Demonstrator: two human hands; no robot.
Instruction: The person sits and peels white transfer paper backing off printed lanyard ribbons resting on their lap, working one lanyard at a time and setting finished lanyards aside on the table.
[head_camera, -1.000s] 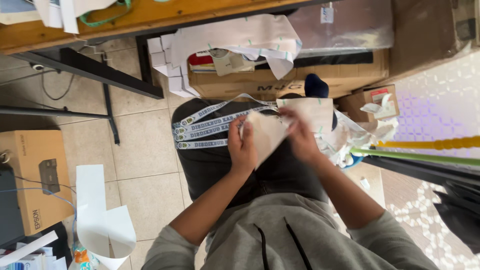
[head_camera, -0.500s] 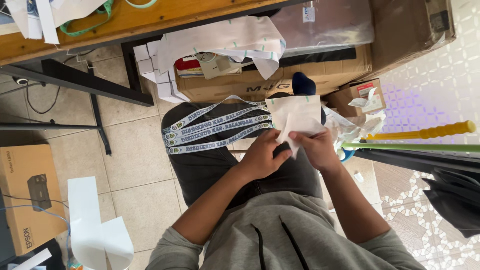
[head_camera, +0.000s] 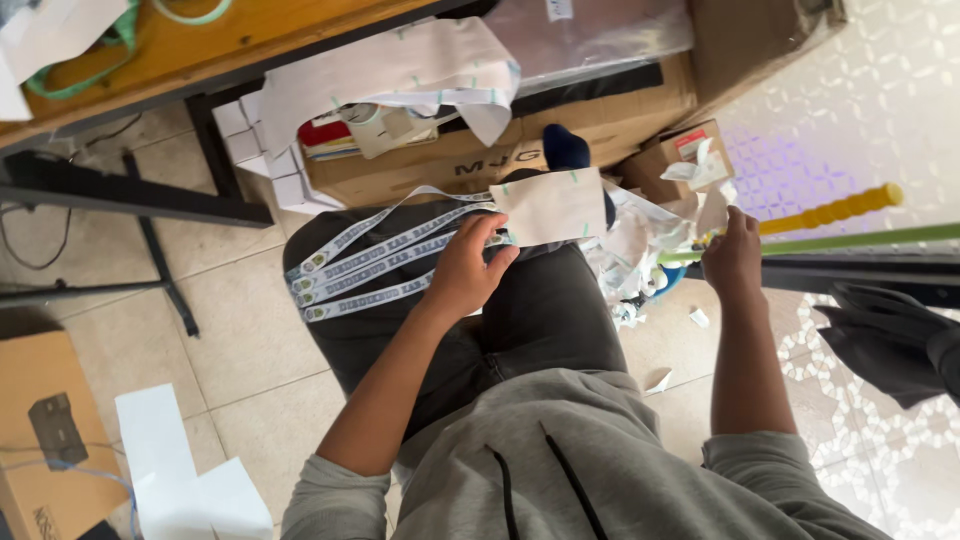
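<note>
Sitting over dark trousers, the person works across the lap. Far left on the tiled floor: a brown cardboard box (head_camera: 45, 440), white folded card (head_camera: 170, 480) beside it. White printed lanyard straps (head_camera: 370, 265) lie fanned over the left thigh. Left hand (head_camera: 465, 275), forearm angled up from the grey sleeve, fingers curled and pinching the lower left edge of a cream paper piece (head_camera: 550, 205), which sits flat at the knee. Behind it, a long brown carton (head_camera: 500, 150) under the wooden table (head_camera: 200, 55), draped with white paper strip (head_camera: 390, 70). Right hand (head_camera: 733, 255), arm stretched outward, closed around crumpled paper scraps (head_camera: 712, 200) near a small open box (head_camera: 680, 150). A green pole (head_camera: 850, 240) and yellow handle (head_camera: 835, 210) cross just beyond.
</note>
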